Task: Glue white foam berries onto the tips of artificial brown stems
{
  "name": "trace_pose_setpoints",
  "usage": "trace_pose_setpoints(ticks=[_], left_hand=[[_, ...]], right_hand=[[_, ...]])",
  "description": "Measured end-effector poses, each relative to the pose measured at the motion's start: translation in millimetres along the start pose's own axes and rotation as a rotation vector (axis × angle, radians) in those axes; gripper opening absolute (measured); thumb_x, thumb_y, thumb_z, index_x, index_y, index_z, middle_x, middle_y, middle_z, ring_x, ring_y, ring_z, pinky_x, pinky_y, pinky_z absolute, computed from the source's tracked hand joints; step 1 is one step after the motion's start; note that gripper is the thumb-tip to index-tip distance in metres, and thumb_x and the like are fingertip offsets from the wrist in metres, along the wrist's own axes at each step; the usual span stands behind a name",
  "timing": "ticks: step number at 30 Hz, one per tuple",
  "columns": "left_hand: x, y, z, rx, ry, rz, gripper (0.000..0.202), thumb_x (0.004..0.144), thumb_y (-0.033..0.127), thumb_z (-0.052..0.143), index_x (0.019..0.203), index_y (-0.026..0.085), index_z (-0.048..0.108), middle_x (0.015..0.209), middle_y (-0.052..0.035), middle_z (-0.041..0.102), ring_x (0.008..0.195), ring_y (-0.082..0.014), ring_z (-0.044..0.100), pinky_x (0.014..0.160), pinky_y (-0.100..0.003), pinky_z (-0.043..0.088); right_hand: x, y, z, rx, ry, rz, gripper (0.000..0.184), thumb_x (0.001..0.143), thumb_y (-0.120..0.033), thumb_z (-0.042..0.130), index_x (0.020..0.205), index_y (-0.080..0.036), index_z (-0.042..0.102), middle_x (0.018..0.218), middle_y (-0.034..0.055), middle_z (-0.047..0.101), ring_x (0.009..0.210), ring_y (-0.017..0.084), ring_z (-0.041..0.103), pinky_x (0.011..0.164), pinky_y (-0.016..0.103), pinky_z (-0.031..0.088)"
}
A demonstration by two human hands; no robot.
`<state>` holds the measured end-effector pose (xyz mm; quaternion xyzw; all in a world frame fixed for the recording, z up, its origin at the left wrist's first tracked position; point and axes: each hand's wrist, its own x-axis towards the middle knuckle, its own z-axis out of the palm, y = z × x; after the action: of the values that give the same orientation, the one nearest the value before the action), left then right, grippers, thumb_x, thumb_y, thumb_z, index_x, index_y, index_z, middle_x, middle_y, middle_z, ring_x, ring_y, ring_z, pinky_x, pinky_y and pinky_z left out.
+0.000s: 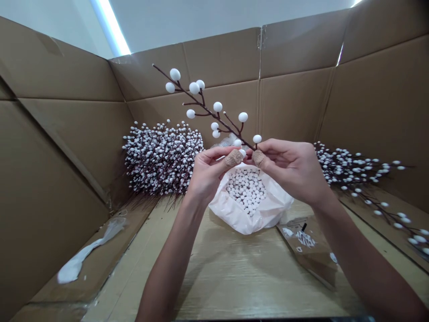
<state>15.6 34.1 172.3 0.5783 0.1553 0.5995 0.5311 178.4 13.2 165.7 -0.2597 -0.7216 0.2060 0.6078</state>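
1. Stem (204, 105): you hold it up over the bag, tip slanting to the upper left. Its twigs are dark, its berries white, round and smooth.
2. Right hand (288, 170): thumb and fingers pinch the stem's lower end, with the thumb (258, 158) wrapped.
3. Left hand (209, 176): curled inward, its wrapped thumb (233, 157) meeting the right one. You can't tell whether it grips, since the stem's end is hidden there.
4. Your low pinch seems to leave the upper twigs free and in view.
5. Bag (234, 219) of white beads (246, 190): mid-tabletop (234, 277), between your forearms, probably for reach with either hand.
6. Berry stems lie heaped in the box's (221, 62) back-left corner (162, 158), with more along its right wall (355, 163).
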Motion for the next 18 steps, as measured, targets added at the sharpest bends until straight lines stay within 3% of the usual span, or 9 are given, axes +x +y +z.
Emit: trace_pose_setpoints(ticks=[18], left_hand=[[-1.8,-6.6,6.5,0.090,0.113,0.069,0.016,0.061,0.026,0.084,0.073,0.018,0.076,0.077,-0.0041,0.076,0.075,-0.0172,0.071,0.076,-0.031,0.058]], right_hand=[[0.0,3.4,0.7,-0.041,0.043,-0.036,0.010,0.082,-0.022,0.063,0.079,-0.018,0.071,0.070,0.0012,0.066,0.061,0.012,0.061,0.055,0.023,0.052]])
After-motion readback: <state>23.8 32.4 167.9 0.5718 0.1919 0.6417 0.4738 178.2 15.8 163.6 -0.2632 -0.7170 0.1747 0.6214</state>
